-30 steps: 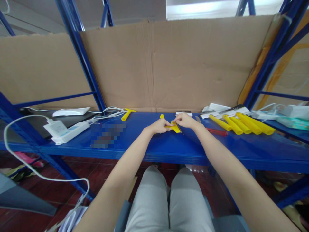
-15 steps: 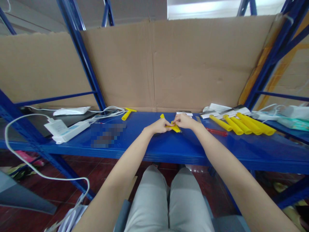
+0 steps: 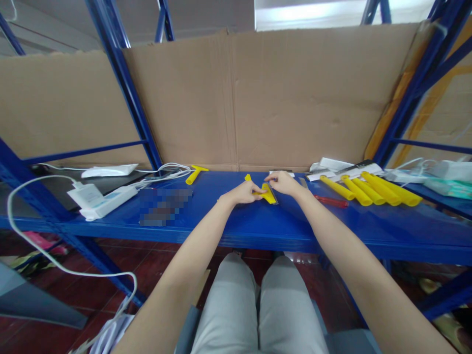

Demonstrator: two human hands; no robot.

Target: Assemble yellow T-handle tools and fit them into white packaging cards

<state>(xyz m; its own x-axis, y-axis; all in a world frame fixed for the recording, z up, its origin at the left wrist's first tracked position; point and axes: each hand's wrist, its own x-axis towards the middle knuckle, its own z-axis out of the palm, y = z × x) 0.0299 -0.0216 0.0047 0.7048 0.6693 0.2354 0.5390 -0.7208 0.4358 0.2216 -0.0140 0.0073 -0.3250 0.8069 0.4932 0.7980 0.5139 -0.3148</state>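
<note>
Above the middle of the blue shelf, my left hand (image 3: 242, 192) is wrapped round the handle of a yellow T-shaped scraper (image 3: 269, 195). The scraper's wide head points right, with a thin dark or metal strip along its edge. Most of the handle is hidden by my fingers; its end pokes out behind them. My right hand (image 3: 283, 183) is pinched just above the far corner of the head. Whatever sits between those fingertips is too small to make out. To the right lies a red-handled tool (image 3: 331, 201), beside several yellow tube handles (image 3: 381, 189).
Another yellow T-shaped piece (image 3: 196, 173) lies at the back left. A white power strip (image 3: 108, 202) with a plugged-in adapter and cables is further left. White packets (image 3: 334, 168) rest behind the tubes. A cardboard panel (image 3: 295, 98) closes the back, between blue posts.
My right hand has drawn slightly back and up from the scraper's head, so more of the head shows. My left hand keeps its hold in nearly the same place.
</note>
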